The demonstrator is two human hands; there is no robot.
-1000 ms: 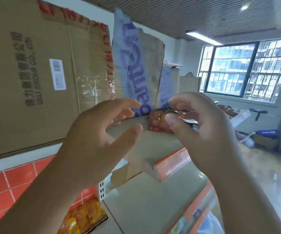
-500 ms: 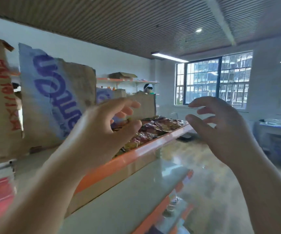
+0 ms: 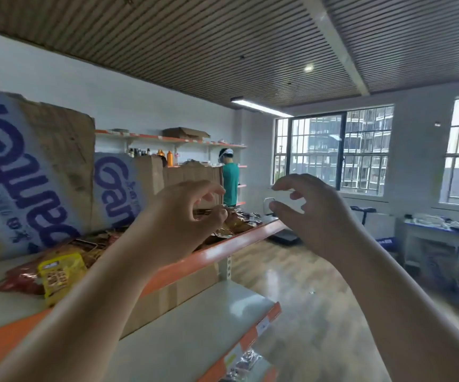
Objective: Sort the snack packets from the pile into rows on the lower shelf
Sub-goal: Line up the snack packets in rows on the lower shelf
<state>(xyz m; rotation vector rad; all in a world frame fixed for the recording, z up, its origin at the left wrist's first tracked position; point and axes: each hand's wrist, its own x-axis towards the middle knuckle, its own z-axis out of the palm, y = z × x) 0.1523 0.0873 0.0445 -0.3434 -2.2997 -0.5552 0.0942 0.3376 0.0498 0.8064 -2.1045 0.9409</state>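
Note:
A pile of snack packets (image 3: 239, 220) lies along the upper shelf (image 3: 217, 250), which has an orange front edge. A yellow packet (image 3: 60, 274) and a red packet (image 3: 20, 278) lie at its near left end. My left hand (image 3: 180, 227) is raised in front of the pile with loosely curled, spread fingers and holds nothing. My right hand (image 3: 315, 216) hovers to the right of the shelf edge, fingers also loosely curled and empty. The grey lower shelf (image 3: 195, 329) runs below my forearms. A few packets (image 3: 246, 361) show on a still lower level.
Tall cardboard boxes with blue lettering (image 3: 30, 175) stand behind the pile. A person in a green shirt (image 3: 229, 179) stands at the far end by wall shelves (image 3: 167, 139) with bottles. Wooden floor (image 3: 305, 285) and a table (image 3: 438, 232) lie to the right.
My view has swung right and up along the shelf, bringing the pile and the room into sight. Both hands have stayed raised, apart and empty.

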